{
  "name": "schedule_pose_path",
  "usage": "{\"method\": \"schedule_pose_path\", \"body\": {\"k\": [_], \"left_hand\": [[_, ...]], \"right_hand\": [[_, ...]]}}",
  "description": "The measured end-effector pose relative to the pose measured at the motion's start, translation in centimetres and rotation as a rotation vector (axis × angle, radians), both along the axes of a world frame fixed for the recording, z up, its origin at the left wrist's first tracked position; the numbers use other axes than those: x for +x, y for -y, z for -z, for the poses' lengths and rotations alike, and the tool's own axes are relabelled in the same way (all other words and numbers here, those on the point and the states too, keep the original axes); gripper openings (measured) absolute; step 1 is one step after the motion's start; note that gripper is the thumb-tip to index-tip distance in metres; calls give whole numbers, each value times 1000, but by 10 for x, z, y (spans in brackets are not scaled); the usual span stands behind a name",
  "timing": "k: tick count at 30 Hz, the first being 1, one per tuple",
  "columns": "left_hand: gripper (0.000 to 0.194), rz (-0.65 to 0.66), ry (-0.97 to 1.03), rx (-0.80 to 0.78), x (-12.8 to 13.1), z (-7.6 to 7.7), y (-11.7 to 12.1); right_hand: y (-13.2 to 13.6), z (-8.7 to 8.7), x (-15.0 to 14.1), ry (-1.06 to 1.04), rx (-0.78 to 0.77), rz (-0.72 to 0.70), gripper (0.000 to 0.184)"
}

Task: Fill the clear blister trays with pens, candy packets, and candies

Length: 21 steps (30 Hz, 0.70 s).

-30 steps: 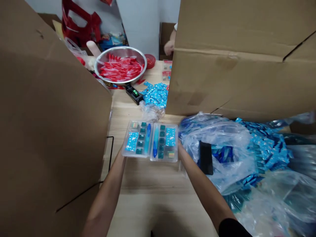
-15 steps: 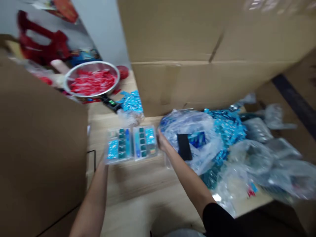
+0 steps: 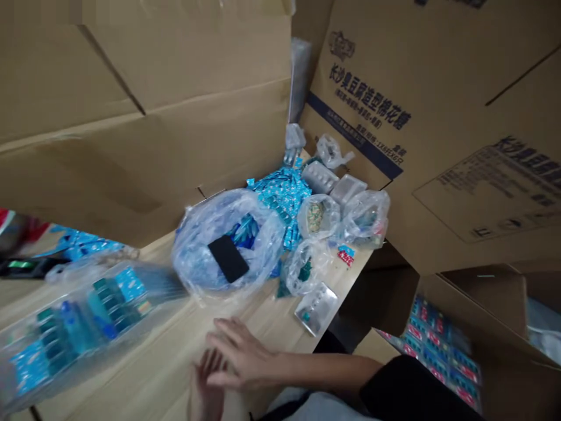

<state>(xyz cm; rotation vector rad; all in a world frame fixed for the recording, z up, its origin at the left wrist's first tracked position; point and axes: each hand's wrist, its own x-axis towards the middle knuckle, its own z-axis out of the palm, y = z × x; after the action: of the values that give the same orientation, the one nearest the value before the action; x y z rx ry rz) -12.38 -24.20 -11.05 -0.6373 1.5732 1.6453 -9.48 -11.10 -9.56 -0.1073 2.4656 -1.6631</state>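
Note:
My right hand (image 3: 239, 356) hangs open above the light wood table (image 3: 149, 356), its fingers spread and holding nothing. My left hand (image 3: 205, 386) lies just below it, fingers apart and empty, partly cut off by the frame's bottom edge. To their left, blurred, lies a pair of clear plastic trays (image 3: 83, 321) with teal and blue items in compartments. Neither hand touches them. Ahead of my hands sits a clear plastic bag (image 3: 228, 245) of blue sachets with a flat black rectangle (image 3: 227, 258) on it.
Large cardboard box flaps (image 3: 144, 117) rise behind the table. Loose blue sachets (image 3: 283, 196), small clear bags (image 3: 313, 216) and a silver blister pack (image 3: 316, 309) lie beyond my hands. A carton (image 3: 438, 345) of printed blue-and-red packets sits low at right.
The view has swung right and tilted, pushing the trays to the left edge. My hands have left the trays and now sit close together, open, near the table's edge.

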Motion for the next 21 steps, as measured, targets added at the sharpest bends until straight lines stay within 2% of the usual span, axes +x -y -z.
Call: {"method": "schedule_pose_path", "body": {"k": [2,3,5,7,9,10,13,16,18,19,21], "left_hand": [[80,-41,29,55,13,-8,-46],[85,-62,33,107,14,-18,-68],[83,-138,-19,250,5,-47,-108],[72,-121,-210,311,-11,-77,-149],[59,5,-412,275,-30,-97,-193],[52,95,-476,222,-38,-102,-217],[40,150,-523,163,-52,-101,-288],[35,164,-559,127,-38,-86,-335],[29,178,-541,82,-12,-72,-343],[26,180,-515,50,3,-64,-338],[25,134,-444,-34,37,-47,-313]], "right_hand": [[-33,0,24,-123,185,-155,71],[-55,0,32,-159,276,-156,69],[-108,3,44,-163,391,-9,66],[-170,5,59,-139,426,194,58],[-231,8,85,-125,406,310,40],[-259,9,102,-121,388,358,36],[-320,11,158,-99,333,491,32],[-346,11,194,-62,285,592,38],[-345,10,200,-43,245,600,40],[-339,10,200,-39,219,573,41],[-324,10,193,-40,155,448,40]]}}
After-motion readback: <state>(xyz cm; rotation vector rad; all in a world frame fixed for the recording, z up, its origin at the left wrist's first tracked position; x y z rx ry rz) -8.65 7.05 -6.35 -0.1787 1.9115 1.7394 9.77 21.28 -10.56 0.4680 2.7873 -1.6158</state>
